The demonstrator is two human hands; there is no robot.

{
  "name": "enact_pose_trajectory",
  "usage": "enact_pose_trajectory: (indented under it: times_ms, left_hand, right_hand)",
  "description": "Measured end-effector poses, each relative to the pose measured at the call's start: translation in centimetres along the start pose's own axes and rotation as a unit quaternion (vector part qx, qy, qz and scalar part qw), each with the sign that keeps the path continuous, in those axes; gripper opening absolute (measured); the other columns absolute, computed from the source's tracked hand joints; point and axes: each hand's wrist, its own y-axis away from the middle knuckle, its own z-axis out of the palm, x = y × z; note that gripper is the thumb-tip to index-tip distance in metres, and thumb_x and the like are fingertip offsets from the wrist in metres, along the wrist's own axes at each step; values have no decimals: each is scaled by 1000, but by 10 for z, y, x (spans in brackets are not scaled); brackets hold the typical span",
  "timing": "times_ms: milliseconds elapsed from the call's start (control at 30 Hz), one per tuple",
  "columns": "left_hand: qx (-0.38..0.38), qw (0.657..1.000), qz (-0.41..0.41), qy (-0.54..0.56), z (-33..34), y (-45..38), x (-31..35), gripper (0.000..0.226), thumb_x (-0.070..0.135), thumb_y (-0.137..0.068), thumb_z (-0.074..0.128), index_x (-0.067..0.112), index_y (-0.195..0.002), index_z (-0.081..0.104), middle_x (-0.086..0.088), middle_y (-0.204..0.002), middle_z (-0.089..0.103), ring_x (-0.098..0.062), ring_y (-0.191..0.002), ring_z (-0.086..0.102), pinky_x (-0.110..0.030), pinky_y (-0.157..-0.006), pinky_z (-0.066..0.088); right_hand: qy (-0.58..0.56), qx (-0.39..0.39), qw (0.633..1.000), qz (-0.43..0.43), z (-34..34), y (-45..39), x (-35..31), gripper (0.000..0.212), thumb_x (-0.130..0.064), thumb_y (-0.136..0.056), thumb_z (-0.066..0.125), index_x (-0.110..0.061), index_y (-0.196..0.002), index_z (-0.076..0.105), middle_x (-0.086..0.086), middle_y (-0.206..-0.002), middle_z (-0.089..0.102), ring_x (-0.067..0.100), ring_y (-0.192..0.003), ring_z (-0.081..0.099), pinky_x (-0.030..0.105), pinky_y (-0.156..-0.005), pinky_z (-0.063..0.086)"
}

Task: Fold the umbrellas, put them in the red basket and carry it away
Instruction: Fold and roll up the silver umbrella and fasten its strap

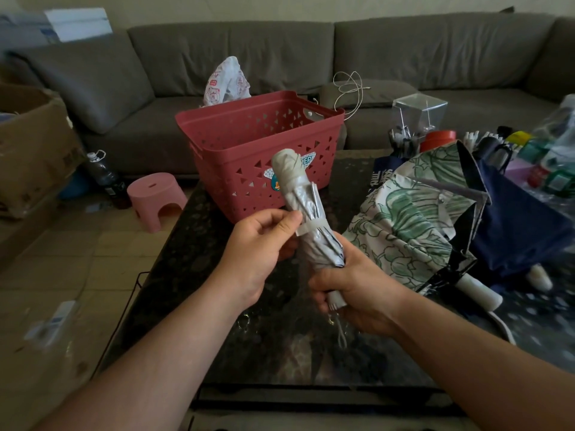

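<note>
- Gripping the grey umbrella (306,213) with both hands, you hold it folded and tilted above the near middle of the dark table (264,343), its cap end pointing up and away from you toward the basket.
- Your right hand (351,293) is curled round the umbrella's handle at the lower end, and a thin wrist loop hangs below it.
- Your left hand (264,241) pinches the pale closing strap between thumb and fingers at the umbrella's middle.
- The red basket (249,141) stands at the table's far edge, just behind the umbrella's cap; nothing shows inside it from this angle.
- On the right half of the table lies a green leaf-print umbrella (413,213), partly collapsed, its white handle pointing to the near right.
- A navy umbrella (522,219) lies under and beyond it, toward the right edge.
- Bottles and a clear plastic box crowd the far right corner.
- On the floor, left of the table, stand a pink stool (157,194) and a dark bottle; a grey sofa (280,54) runs behind.
</note>
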Motion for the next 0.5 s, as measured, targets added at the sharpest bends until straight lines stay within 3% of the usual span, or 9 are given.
enact_pose_trajectory:
  times_ms: [200, 367, 500]
  left_hand:
    - [-1, 999, -9, -35, 2, 0, -5, 15, 23, -101, 68, 12, -97, 78, -5, -96, 81, -14, -90, 77, -29, -76, 60]
    - [-2, 989, -82, 124, 4, -4, -2, 22, 20, -104, 62, 17, -93, 80, -14, -108, 79, -26, -99, 77, -43, -90, 59]
    - [-17, 981, -94, 170, 7, -1, -3, 27, 23, -106, 58, 17, -99, 83, -14, -113, 79, -24, -100, 77, -36, -86, 60]
  right_hand:
    - [27, 32, 999, 18, 0, 1, 1, 67, 27, -85, 51, -24, -127, 59, 10, -72, 53, 21, -47, 50, 27, -40, 44]
    - [-34, 7, 999, 30, -2, -2, -6, 58, 22, -76, 52, -15, -120, 61, 8, -65, 48, 18, -42, 45, 24, -37, 39]
    - [-77, -18, 996, 38, -1, -3, -8, 51, 11, -66, 55, -14, -110, 63, 8, -66, 50, 15, -42, 45, 22, -37, 39]
